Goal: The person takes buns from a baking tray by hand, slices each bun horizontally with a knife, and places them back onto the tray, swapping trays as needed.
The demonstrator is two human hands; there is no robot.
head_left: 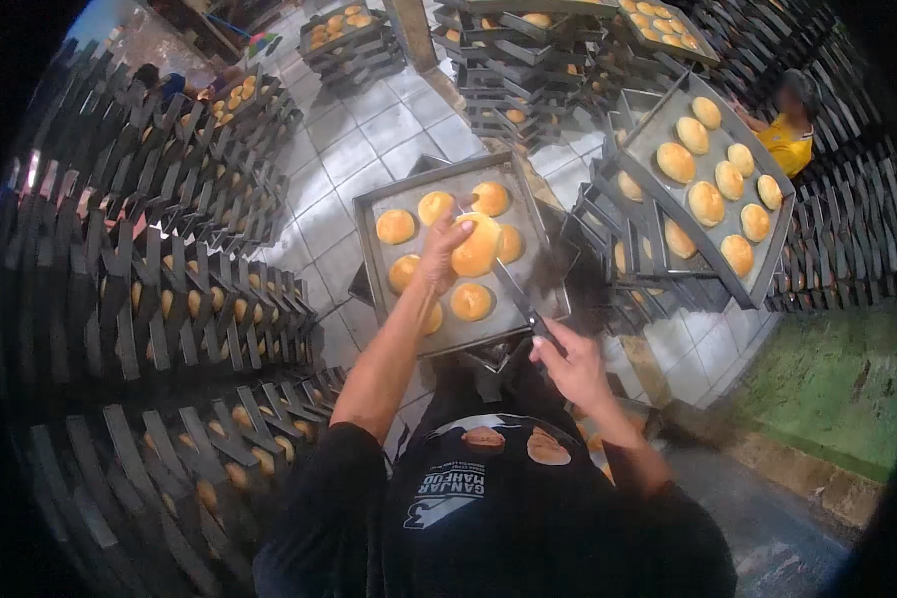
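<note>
While your left hand (439,254) grips bun (476,246), right hand (568,364) clamps knife (516,295), blade toward 11 o'clock: slip could cut fingers.

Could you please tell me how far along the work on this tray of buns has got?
Done: cannot tell; no bun looks cut. In hand: the left hand grips one round golden bun lifted off the grey metal baking tray, while the right hand holds a dark-handled knife toward it. Left: about seven buns sit on the tray.
</note>
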